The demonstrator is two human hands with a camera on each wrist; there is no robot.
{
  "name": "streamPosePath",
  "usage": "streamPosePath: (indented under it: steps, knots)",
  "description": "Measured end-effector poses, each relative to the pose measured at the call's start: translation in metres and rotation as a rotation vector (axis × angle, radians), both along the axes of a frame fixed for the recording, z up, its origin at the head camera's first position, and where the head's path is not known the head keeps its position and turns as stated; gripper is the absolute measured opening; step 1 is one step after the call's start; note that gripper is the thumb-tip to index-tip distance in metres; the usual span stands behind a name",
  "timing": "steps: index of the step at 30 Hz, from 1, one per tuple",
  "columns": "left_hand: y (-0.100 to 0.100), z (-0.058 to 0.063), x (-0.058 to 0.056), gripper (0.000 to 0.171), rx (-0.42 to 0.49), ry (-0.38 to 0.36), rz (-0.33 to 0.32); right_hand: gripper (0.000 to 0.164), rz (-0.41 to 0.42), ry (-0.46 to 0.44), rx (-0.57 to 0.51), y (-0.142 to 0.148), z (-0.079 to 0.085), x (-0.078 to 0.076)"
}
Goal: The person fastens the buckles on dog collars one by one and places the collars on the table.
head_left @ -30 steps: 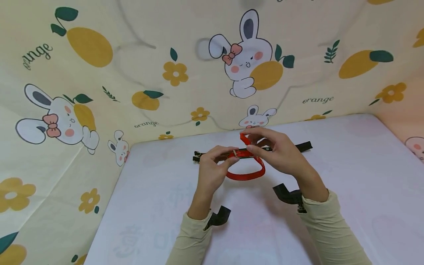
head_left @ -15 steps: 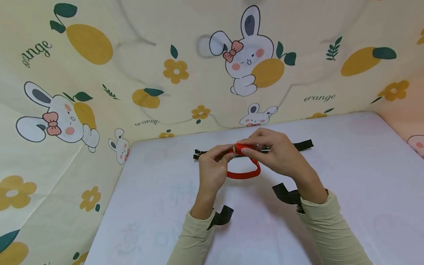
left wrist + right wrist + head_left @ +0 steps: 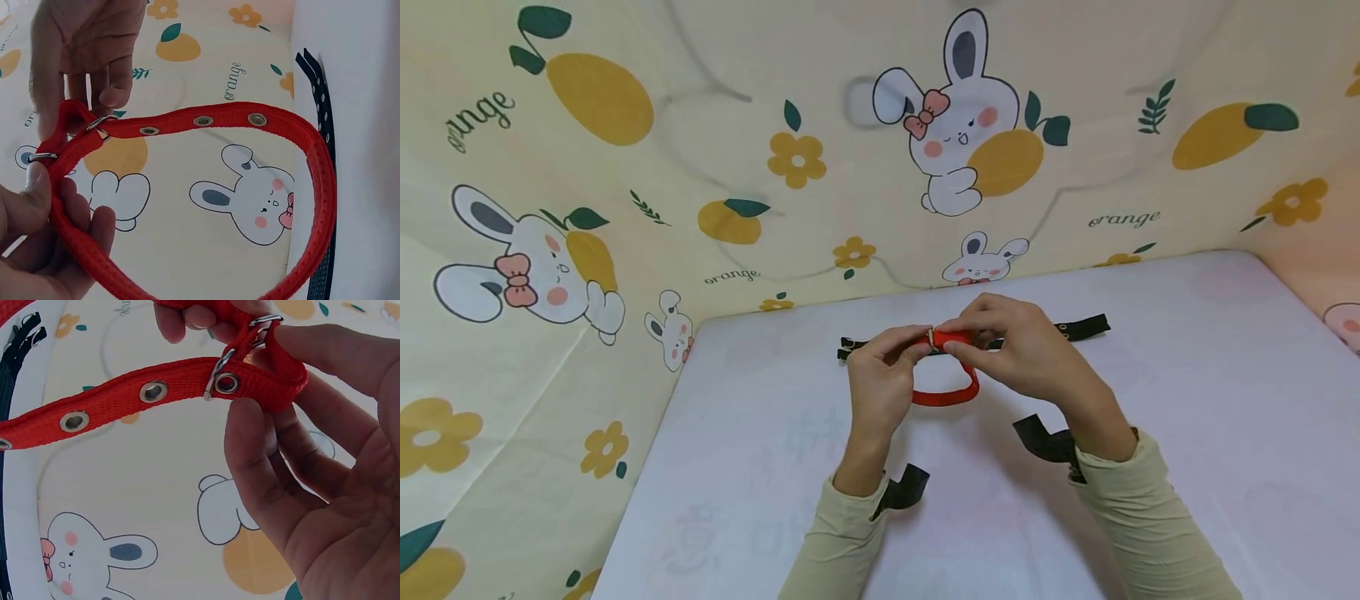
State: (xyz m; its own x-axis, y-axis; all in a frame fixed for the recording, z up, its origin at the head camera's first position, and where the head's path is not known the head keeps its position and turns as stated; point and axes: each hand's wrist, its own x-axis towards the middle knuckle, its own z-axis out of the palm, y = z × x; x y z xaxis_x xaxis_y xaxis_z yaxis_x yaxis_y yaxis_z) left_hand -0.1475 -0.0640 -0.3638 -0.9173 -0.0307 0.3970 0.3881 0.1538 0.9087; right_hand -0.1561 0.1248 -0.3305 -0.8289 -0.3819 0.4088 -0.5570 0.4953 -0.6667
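Observation:
A red collar (image 3: pixel 943 399) with metal eyelets is held in a loop above the table by both hands. My left hand (image 3: pixel 883 379) pinches the collar beside its silver buckle (image 3: pixel 44 157), thumb on one side and fingers on the other. With thumb and fingers, my right hand (image 3: pixel 1030 354) grips the strap where it folds back by the buckle. In the right wrist view the eyeletted strap (image 3: pixel 112 400) passes through a second metal loop (image 3: pixel 219 375). The fingers partly cover the buckle in the head view.
Behind the hands a black strap (image 3: pixel 1086 327) with eyelets lies across the white table (image 3: pixel 760 467). A cloth printed with rabbits and oranges (image 3: pixel 820 100) rises behind and to the left of the table. Black bands (image 3: pixel 906 489) stick out at the sleeves.
The right hand has moved left toward the buckle and brought down the strap end that stood up. The hanging red loop has become smaller. The left hand keeps its hold.

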Motion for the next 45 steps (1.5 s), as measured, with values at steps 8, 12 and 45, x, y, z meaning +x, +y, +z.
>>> streamPosePath:
  steps: [8,12,45]
  knots:
    - [-0.002,-0.001,-0.001,0.022,-0.007,0.013,-0.023,0.022,-0.01,0.016,0.001,0.0,-0.002,-0.001]
    - [-0.003,-0.001,-0.001,0.024,-0.024,0.037,-0.03,0.022,-0.022,0.018,0.005,0.0,-0.003,-0.002]
    - [-0.01,0.004,-0.006,0.026,0.094,-0.07,-0.028,0.023,-0.109,-0.062,0.038,-0.005,-0.001,-0.005]
